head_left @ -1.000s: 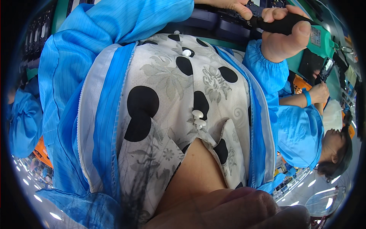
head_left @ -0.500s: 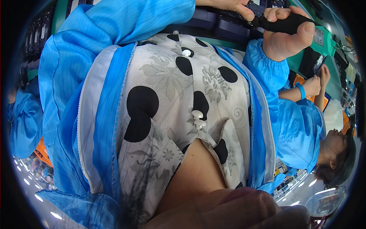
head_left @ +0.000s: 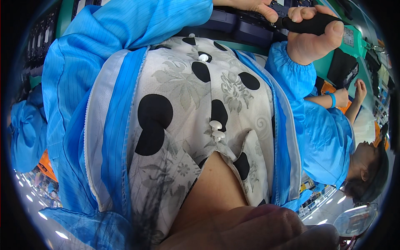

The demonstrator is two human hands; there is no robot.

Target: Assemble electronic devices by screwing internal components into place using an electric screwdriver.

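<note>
My right hand (head_left: 313, 39), at the upper right, is wrapped round the thick black handle of a screwdriver (head_left: 310, 24). The narrow end of this tool points left, over dark plastic housings (head_left: 250, 31). Close to that end lies my left hand (head_left: 250, 5), its thumb stretched out over the dark parts. The top edge of the picture cuts off most of the left fingers, so whether they hold anything is hidden. Both of my sleeves are light blue.
Right of my hand is a green box (head_left: 353, 38) with a pale label. Below it lies a black item (head_left: 342, 68). A co-worker in a blue sleeve (head_left: 327, 137) sits at right, hands (head_left: 341, 98) over the bench. Dark trays (head_left: 40, 41) stand at upper left; another blue sleeve (head_left: 28, 133) is far left.
My hands and the screwdriver hold almost the same place. The co-worker's hands at right have moved down and apart, away from the black item. The far-left blue sleeve has shifted.
</note>
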